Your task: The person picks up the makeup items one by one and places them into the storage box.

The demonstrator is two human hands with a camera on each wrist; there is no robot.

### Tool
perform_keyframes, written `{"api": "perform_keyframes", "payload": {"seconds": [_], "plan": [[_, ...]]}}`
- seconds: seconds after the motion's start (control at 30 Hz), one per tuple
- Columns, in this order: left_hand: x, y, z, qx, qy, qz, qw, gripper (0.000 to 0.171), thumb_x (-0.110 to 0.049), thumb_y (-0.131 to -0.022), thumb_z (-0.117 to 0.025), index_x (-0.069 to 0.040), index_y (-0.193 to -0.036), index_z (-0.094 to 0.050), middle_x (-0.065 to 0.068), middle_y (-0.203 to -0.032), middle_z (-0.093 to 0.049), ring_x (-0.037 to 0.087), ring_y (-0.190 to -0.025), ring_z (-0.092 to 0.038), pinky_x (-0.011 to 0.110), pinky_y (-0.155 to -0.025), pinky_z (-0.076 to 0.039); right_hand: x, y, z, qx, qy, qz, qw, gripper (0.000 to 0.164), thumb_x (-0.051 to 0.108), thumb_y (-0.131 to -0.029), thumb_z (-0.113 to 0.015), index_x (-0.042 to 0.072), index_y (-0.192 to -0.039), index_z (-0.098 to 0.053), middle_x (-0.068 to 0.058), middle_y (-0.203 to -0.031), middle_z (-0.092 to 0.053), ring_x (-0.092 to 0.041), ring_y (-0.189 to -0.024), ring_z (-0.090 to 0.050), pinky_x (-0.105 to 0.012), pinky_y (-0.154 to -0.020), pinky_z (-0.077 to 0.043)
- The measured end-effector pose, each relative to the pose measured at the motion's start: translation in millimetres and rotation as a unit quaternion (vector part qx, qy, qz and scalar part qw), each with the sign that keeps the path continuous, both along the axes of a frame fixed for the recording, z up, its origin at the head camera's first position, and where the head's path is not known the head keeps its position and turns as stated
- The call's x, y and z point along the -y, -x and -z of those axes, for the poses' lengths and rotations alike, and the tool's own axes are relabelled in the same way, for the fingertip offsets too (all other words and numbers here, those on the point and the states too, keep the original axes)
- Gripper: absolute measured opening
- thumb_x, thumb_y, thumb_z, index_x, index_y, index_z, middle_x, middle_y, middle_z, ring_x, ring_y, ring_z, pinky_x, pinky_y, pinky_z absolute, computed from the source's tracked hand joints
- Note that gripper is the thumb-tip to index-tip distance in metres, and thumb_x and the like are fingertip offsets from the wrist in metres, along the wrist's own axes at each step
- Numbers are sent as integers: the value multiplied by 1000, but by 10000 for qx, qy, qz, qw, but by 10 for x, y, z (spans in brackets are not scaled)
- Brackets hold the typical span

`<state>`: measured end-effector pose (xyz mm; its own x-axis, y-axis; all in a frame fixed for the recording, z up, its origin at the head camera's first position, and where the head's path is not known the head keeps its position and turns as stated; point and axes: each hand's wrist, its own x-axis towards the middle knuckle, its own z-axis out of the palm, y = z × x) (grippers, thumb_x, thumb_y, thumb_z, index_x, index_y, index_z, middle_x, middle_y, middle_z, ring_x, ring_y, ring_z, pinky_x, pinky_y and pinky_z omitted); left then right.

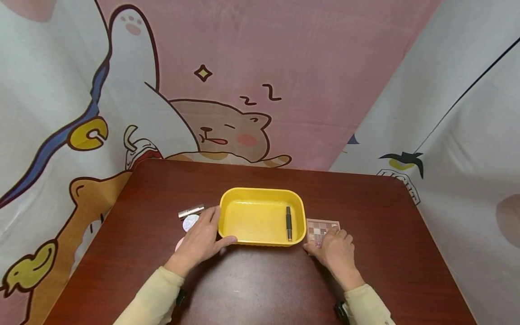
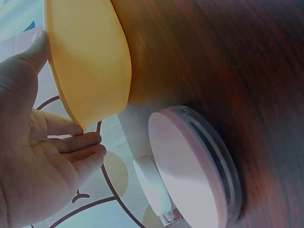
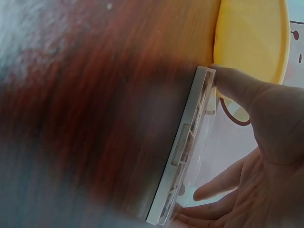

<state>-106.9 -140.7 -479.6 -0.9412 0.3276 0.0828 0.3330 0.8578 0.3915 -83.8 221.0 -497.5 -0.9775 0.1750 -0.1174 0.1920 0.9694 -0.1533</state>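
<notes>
A yellow tray sits on the table, with a dark capped pen-shaped tube lying inside at its right. My left hand rests at the tray's front left corner, thumb along the front rim and the other fingers extended by the left side. To the right of the tray lies an eyeshadow palette with a clear lid. My right hand spans this palette, its thumb at the left end and its fingers at the other end; in the right wrist view the palette's edge lies close over the tabletop.
Left of the tray are a silver tube, a round white compact and a round pink case, partly hidden by my left hand in the head view. A cartoon-printed curtain hangs behind the brown table.
</notes>
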Motion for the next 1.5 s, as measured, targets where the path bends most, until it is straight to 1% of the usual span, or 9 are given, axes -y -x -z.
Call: {"api": "perform_keyframes", "payload": {"seconds": [0.13,0.37,0.47,0.63,0.77,0.97,1.13,1.27,1.5], "plan": [[0,1,3,26,19,-6,10000,99,-60,-84,-79,2,-151,-43,21,-147,-48,34,-137,-47,47,-112,-45,13,12,-1,-17,-33,2,10000,115,58,-73,-82,-31,-131,-41,-43,-100,-50,-53,-90,-54,-62,-76,-53],[-4,-1,-6,33,-22,-4,10000,100,-60,-83,-80,2,-151,-43,21,-147,-48,34,-137,-47,48,-113,-44,8,18,19,-228,-87,-64,9997,103,49,-72,-80,-31,-127,-43,-40,-95,-52,-52,-86,-55,-60,-72,-54],[-3,0,-6,33,-7,-3,10000,101,-61,-83,-79,3,-152,-43,21,-148,-48,34,-137,-47,48,-113,-44,8,17,24,-303,-140,-77,9994,102,48,-71,-79,-31,-126,-44,-39,-92,-52,-52,-84,-55,-59,-70,-54],[-3,3,-6,11,-16,8,10000,100,-60,-83,-80,3,-151,-43,21,-147,-48,34,-137,-48,48,-113,-45,6,23,31,-229,-130,-46,9996,104,47,-72,-78,-31,-130,-41,-41,-95,-52,-53,-87,-55,-60,-73,-54],[0,5,-8,-7,-15,17,10000,101,-61,-83,-79,3,-152,-42,21,-147,-48,34,-136,-48,48,-113,-45,-5,31,41,-218,-66,-13,9997,103,46,-73,-75,-31,-132,-41,-43,-98,-52,-53,-88,-53,-61,-75,-53],[7,7,4,-3,-20,23,10000,101,-61,-83,-79,4,-152,-42,22,-148,-48,35,-138,-47,48,-114,-43,-52,33,40,-466,-70,-84,9989,100,46,-71,-76,-31,-128,-44,-40,-94,-54,-52,-85,-54,-59,-74,-51],[9,9,15,-16,-6,17,10000,101,-61,-84,-78,4,-152,-42,22,-148,-48,35,-138,-47,48,-113,-43,-98,37,26,-599,27,-48,9982,99,45,-69,-78,-31,-124,-45,-36,-89,-53,-51,-84,-53,-59,-73,-50],[7,7,14,-21,-15,16,10000,101,-61,-83,-79,4,-152,-43,22,-148,-48,35,-138,-47,48,-113,-44,-128,37,5,-725,94,-49,9973,93,44,-70,-77,-29,-119,-48,-34,-88,-52,-50,-83,-52,-58,-73,-48],[5,2,3,31,-26,-6,10000,100,-60,-83,-79,3,-152,-42,22,-148,-48,35,-138,-47,48,-113,-44,-147,38,-28,-1125,179,-60,9935,81,41,-68,-78,-23,-110,-52,-33,-86,-52,-49,-79,-52,-58,-68,-48]]}}
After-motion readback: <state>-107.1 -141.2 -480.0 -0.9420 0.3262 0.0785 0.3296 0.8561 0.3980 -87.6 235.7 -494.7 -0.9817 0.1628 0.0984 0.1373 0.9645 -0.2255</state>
